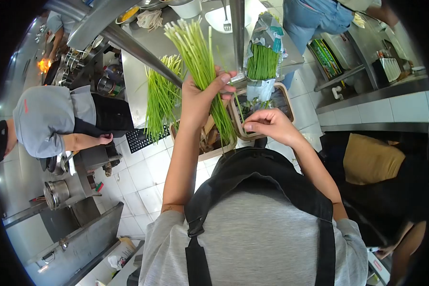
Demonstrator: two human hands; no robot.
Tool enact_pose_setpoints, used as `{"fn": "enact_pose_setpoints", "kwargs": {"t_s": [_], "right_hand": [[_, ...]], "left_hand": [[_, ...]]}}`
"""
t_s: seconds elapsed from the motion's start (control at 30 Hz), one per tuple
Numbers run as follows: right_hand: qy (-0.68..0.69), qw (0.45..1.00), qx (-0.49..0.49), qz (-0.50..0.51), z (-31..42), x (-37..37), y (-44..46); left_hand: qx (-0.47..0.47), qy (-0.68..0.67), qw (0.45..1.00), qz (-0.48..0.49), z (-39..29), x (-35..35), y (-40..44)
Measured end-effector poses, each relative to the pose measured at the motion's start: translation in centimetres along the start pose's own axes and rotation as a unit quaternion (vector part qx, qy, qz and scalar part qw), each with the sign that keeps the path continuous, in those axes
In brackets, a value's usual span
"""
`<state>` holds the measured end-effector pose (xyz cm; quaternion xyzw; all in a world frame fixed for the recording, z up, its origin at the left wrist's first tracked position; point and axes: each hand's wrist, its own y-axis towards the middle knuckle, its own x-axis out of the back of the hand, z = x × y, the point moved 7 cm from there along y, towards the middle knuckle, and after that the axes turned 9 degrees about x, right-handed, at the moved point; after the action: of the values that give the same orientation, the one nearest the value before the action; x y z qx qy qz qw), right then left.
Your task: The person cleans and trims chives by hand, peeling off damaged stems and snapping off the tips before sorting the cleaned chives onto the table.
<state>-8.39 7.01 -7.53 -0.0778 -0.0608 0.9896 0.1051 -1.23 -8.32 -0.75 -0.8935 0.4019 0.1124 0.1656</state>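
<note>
My left hand [202,95] is closed round a thick bunch of long green garlic scapes [195,50], held slanting with their pale ends up. My right hand [274,126], lower and to the right, pinches the end of a single scape [239,106] between thumb and fingers. A second pile of scapes [162,102] lies on the steel table [137,62] to the left, hanging over its edge. To the right, more scapes [263,62] rest in an opened plastic wrapper [267,33]. Below my hands are two bins, a right one [287,93] and a left one [213,155] with brown scraps.
Metal posts [237,35] rise beside the table. A white dish [217,21] with a fork [227,24] sits at the back. One person [52,121] stands left, another in jeans [310,24] opposite. Flames [44,65] burn at the far-left stove.
</note>
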Motion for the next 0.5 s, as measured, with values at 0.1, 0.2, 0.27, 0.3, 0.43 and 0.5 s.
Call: {"fn": "enact_pose_setpoints", "kwargs": {"t_s": [0.1, 0.2, 0.27, 0.3, 0.43, 0.5], "right_hand": [[0.117, 0.992, -0.031, -0.041, -2.4, -0.2, 0.6], [0.270, 0.951, -0.110, -0.105, -5.4, -0.2, 1.1], [0.339, 0.910, -0.169, -0.167, -8.6, 0.3, 0.8], [0.318, 0.909, -0.176, -0.207, -9.5, 1.1, 0.4], [0.121, 0.935, -0.154, -0.295, -14.6, 8.0, -1.7], [0.092, 0.923, -0.159, -0.339, -16.9, 10.3, -3.0]], "left_hand": [[-0.013, -0.020, 0.999, -0.041, -0.4, 1.2, -1.7], [-0.053, -0.027, 0.995, -0.083, -1.5, 3.2, -4.4], [-0.083, -0.048, 0.985, -0.144, -1.8, 5.7, -6.2], [-0.090, -0.031, 0.977, -0.191, -2.1, 7.7, -6.8], [-0.086, 0.068, 0.940, -0.323, -2.3, 17.7, -7.0], [-0.049, 0.111, 0.934, -0.336, -1.3, 21.7, -4.6]]}}
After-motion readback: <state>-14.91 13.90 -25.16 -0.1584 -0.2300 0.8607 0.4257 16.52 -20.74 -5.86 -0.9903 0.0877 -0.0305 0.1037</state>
